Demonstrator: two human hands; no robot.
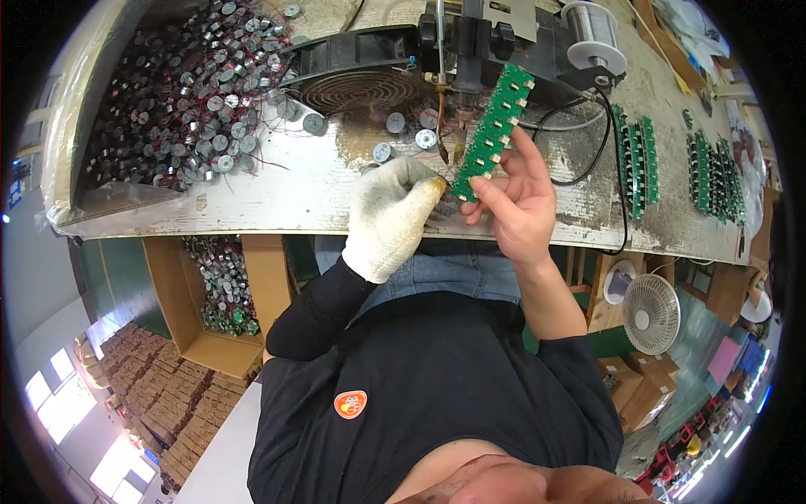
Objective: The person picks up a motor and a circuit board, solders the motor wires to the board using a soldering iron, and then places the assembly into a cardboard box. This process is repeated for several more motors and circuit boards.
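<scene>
My right hand (522,202), bare, pinches a long green circuit board (495,126) with small white connectors along it. The board is tilted, its far end raised toward the upper right. Beside its near end is my left hand (388,214) in a white knitted glove with a stained thumb. Those gloved fingers are closed, and whatever they hold is hidden. Just beyond the glove, a soldering iron (442,126) on a stand points down, close to the board. Several small round motors, one of them a silver motor (383,152), lie on the worn white table (294,214).
A big pile of small motors (201,109) with red wires fills the left side. A black fan (357,71) and a solder wire spool (592,38) stand behind. Rows of green boards (640,164) lie at right. Below the table edge is a cardboard box (172,286) of motors.
</scene>
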